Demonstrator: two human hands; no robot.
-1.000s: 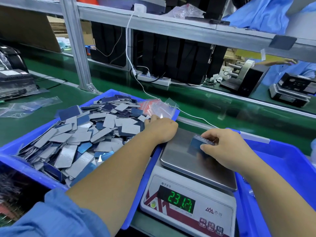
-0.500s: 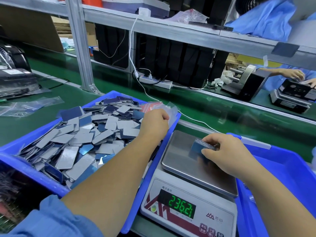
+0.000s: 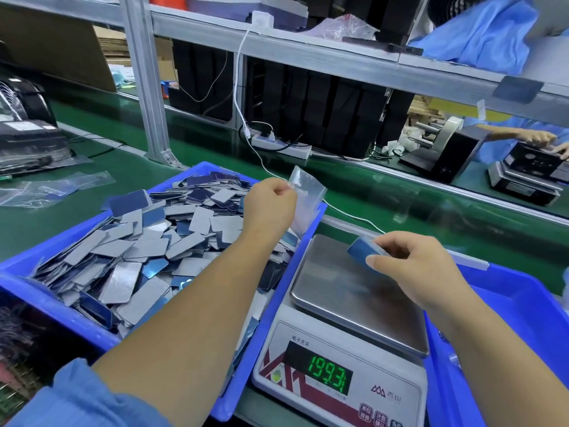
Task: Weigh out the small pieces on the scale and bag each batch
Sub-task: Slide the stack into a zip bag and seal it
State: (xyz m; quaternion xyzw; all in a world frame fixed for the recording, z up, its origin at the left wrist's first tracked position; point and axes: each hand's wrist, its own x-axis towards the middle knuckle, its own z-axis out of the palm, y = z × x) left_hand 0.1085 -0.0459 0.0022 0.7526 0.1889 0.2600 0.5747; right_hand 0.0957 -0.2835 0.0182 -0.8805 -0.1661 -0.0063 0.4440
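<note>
Both grips are closed on something: the left hand (image 3: 269, 208) pinches the top edge of a clear plastic bag (image 3: 306, 195) between thumb and fingertips, and the right hand (image 3: 409, 266) clamps a small stack of blue pieces (image 3: 365, 249) between thumb and curled fingers. How many pieces sit in that stack is hard to make out, since the fingers cover its far end. The bag hangs down behind the left grip, its lower end lost behind the wrist and the rim of the left blue bin (image 3: 271, 303). Below and left of that grip, the bin is heaped with loose grey and blue pieces (image 3: 147, 248); its near corner is cut off by the forearm and a blue sleeve (image 3: 80, 399). The right grip holds the stack tilted just above the far edge of the scale (image 3: 341, 349), whose steel pan lies bare beneath it; whether the stack touches the pan cannot be told. The green display reads 199.3, with the last digit blurred. Right of the right grip, a second blue bin (image 3: 520, 306) runs out of frame. Beyond both grips a strip of green surface (image 3: 385, 192) lies open, crossed by a white cable (image 3: 255, 155).
</note>
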